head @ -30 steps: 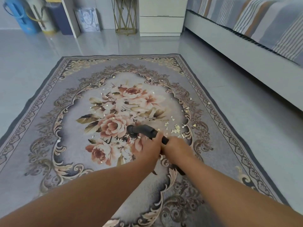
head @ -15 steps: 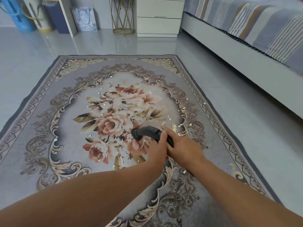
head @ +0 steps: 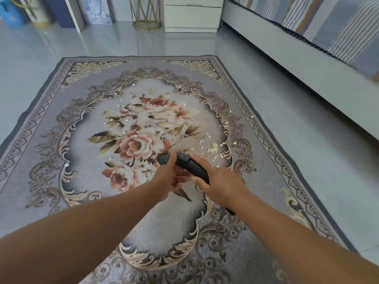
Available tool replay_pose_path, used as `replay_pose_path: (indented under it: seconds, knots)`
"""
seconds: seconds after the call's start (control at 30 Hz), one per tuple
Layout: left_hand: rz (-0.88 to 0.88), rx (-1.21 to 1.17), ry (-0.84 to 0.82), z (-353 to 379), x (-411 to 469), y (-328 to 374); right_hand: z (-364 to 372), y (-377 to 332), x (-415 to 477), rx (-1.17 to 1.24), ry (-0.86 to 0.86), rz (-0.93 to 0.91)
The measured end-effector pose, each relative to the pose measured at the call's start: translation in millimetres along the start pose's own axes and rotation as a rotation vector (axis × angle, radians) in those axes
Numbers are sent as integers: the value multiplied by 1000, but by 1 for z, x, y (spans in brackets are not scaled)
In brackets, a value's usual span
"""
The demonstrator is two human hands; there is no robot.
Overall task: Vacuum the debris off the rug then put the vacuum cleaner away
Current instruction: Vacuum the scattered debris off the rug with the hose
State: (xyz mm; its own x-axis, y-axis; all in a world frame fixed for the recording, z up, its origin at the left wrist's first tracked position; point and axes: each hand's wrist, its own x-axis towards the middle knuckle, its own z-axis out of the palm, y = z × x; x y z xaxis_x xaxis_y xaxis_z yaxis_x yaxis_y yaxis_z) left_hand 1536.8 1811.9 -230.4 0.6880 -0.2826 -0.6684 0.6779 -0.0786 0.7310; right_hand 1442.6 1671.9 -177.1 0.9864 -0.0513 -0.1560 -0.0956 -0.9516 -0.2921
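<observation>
A grey rug (head: 86,167) with a rose pattern lies on the tiled floor. Small gold debris flakes (head: 214,149) are piled right of the roses, and more flakes (head: 123,108) are scattered across the flowers. The vacuum cleaner's black handle (head: 185,161) slants over the rug's middle, and its lower end is hidden under my right wrist. My left hand (head: 169,178) holds the front of the handle, thumb across its top. My right hand (head: 222,184) grips the handle behind it, with the index finger stretched forward along it. The vacuum's body and nozzle are out of view.
A bed (head: 307,50) with a striped cover runs along the right. A white drawer unit (head: 192,15), a gold wire stand (head: 146,15), bags and a blue container (head: 10,15) line the far wall. Grey tiled floor (head: 287,150) surrounds the rug.
My right hand's index finger has stretched out along the handle and my left thumb now lies over its top. The handle stays near the debris pile.
</observation>
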Motion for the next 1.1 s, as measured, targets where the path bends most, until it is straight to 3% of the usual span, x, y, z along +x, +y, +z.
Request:
replay_pose_path:
  seconds: [0.1,0.27,0.47,0.6,0.8,0.9,1.1]
  knots:
    - [67,83,86,-11,2,8,1,-9,19,-3,37,32]
    - [323,307,213,-18,2,16,-2,-5,21,51,36,52]
    - [501,691,103,-24,9,2,7,-1,-3,-19,53,92]
    - [546,755,116,-21,8,9,2,-15,32,37,57,120]
    - [671,1011,60,-28,-13,-8,3,4,-11,0,21,101]
    - [638,977,95,-36,-4,-7,5,-7,11,8,17,113]
    - [455,602,326,-48,16,-7,6,-5,-4,27,21,104]
